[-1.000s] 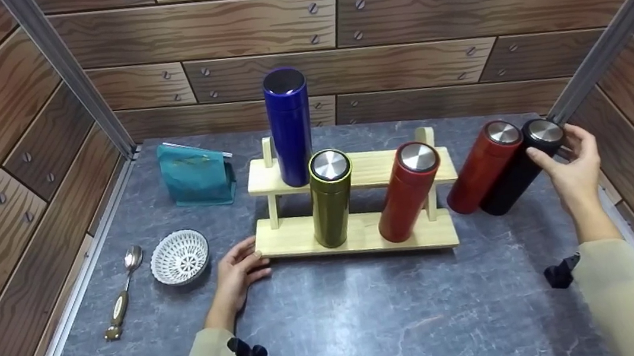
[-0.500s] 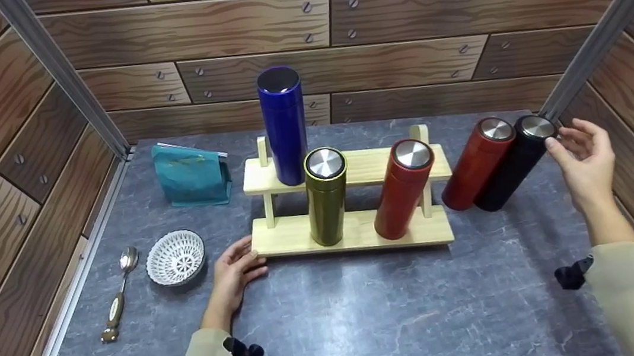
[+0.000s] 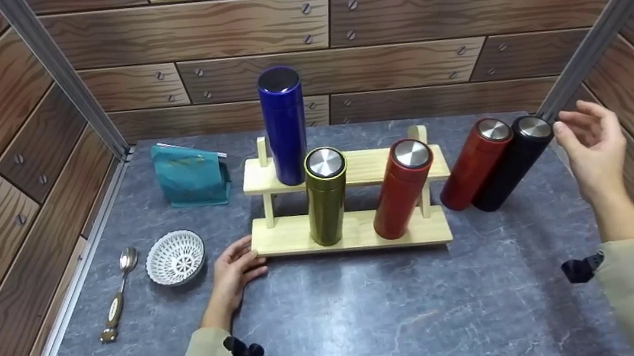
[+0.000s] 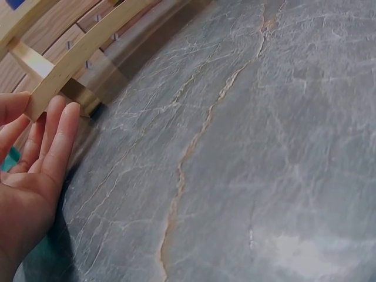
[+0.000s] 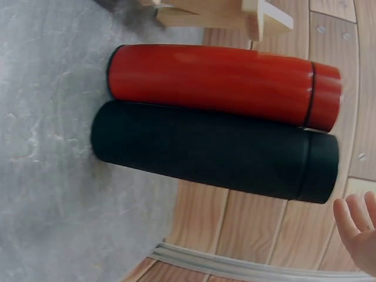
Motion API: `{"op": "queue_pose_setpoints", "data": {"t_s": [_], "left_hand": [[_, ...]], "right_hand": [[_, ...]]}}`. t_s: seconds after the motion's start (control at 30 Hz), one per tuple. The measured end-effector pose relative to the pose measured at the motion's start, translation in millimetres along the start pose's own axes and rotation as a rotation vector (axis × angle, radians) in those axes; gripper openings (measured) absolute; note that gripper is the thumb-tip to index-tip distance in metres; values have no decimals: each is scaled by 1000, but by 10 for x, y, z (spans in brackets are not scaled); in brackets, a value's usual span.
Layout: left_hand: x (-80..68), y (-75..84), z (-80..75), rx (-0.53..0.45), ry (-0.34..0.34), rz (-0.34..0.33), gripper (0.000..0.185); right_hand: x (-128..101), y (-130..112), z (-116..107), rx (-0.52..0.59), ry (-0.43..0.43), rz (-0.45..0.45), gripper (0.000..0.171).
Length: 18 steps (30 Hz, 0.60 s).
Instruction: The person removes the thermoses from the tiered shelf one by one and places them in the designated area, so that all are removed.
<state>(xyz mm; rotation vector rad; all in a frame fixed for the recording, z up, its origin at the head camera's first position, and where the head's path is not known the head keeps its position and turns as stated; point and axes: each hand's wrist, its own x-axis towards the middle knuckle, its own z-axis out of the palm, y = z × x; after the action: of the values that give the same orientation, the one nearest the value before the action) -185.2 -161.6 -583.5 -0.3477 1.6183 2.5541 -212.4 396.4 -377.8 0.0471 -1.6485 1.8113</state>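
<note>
In the head view, my left hand (image 3: 231, 274) pinches the left end of the lower board of a two-tier wooden rack (image 3: 362, 229). The left wrist view has the thumb on the board (image 4: 64, 67) and the fingers beneath it. My right hand (image 3: 598, 155), fingers loosely bent and holding nothing, is just right of a black thermos flask's (image 3: 510, 171) steel lid. Against that flask stands a red flask (image 3: 474, 166); both are on the tabletop. An olive-green flask (image 3: 327, 212) and another red flask (image 3: 400, 198) stand on the lower board, a blue flask (image 3: 286, 133) on the upper.
Left of the rack are a teal pouch (image 3: 191, 174), a white openwork bowl (image 3: 176, 258) and a spoon (image 3: 116, 308) with a decorated handle. Wood-patterned walls (image 3: 252, 27) and metal corner posts (image 3: 597, 20) bound the grey marbled table (image 3: 368, 315).
My right hand has let go of the black flask's top and drawn away to the right. The left hand keeps its place at the rack; the view has shifted slightly.
</note>
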Motion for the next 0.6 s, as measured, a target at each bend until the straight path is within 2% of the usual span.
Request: {"op": "queue_pose_setpoints", "data": {"t_s": [0.13,0.4,0.6], "left_hand": [[-1,4,8,0,20,4,46],[0,-11,19,18,42,34,44],[7,-15,35,37,52,38,46]], "right_hand": [[5,-78,120,16,-32,-24,38],[-2,-200,394,118,-112,-8,38],[7,-316,578,117,-171,-4,39]]}}
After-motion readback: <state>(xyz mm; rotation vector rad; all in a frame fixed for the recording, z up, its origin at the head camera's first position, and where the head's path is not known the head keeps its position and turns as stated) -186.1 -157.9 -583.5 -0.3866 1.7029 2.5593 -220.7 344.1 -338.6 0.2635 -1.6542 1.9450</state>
